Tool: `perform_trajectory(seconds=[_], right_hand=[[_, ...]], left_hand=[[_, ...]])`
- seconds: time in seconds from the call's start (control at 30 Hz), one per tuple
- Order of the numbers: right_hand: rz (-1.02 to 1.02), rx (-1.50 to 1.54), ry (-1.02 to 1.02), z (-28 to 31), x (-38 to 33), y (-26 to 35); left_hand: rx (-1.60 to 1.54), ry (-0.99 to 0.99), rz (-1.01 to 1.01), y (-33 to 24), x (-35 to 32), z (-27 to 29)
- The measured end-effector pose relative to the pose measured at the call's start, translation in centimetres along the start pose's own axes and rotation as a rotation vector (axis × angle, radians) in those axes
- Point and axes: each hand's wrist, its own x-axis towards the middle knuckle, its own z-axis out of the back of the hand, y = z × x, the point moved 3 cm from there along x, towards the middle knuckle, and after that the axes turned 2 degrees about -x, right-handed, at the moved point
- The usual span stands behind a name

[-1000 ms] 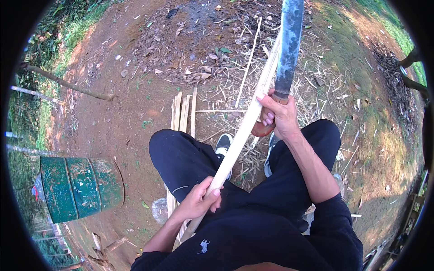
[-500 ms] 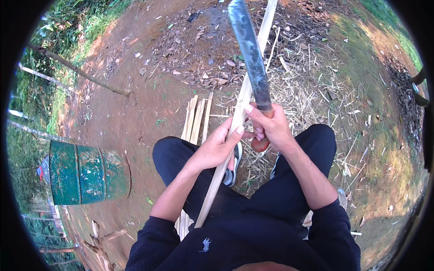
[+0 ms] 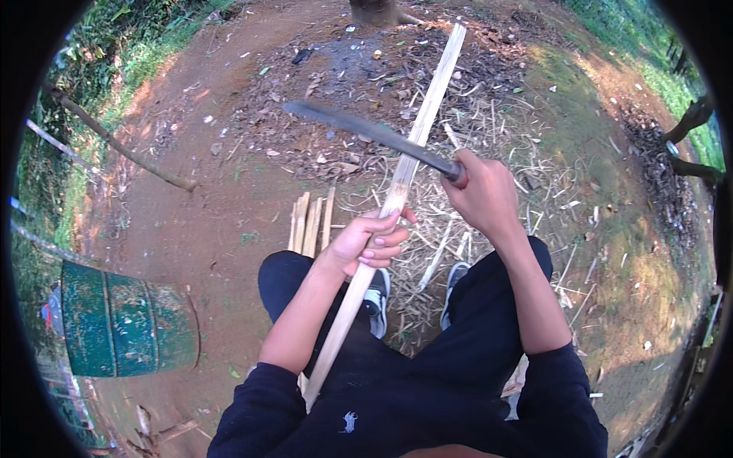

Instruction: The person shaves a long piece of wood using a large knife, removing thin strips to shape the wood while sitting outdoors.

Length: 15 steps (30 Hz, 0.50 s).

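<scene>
A long pale wooden slat (image 3: 341, 324) slants from my lap up toward the far middle. My left hand (image 3: 372, 243) is closed round it near its midpoint, fingers wrapped over the front. In my right hand (image 3: 489, 200) is a machete (image 3: 359, 126), gripped by its handle, which the fist mostly hides. The dark blade points to the far left and crosses the slat beyond my left hand; its tip is slightly blurred. I cannot tell whether the edge touches the wood. Several cut slats (image 3: 308, 223) lie on the ground beside my left knee.
Wood shavings (image 3: 427, 252) litter the ground between and beyond my shoes. A worn green metal drum (image 3: 126, 320) stands at the left, near a thin pole (image 3: 122, 141). A tree trunk (image 3: 374, 11) rises at the far edge, and dark branches (image 3: 691, 145) are at the right.
The machete has swung from pointing away to lying leftward across the slat. My right hand has moved right, apart from the left. My left hand now wraps the slat slightly nearer me.
</scene>
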Motion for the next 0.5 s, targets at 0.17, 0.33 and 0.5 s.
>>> perform_trajectory(seconds=[0.17, 0.33, 0.5], right_hand=[[0.228, -0.331, 0.036, -2.8, 1.0, -2.0], [0.175, -0.218, 0.14, -6.2, -1.5, -4.4], [0.23, -0.322, 0.068, -7.4, -0.9, -7.1]], left_hand=[[-0.008, 0.041, 0.022, 2.6, 0.2, 3.1], [0.138, -0.093, 0.054, 5.0, -0.7, 3.5], [0.209, -0.097, 0.017, 5.8, -0.1, 3.3]])
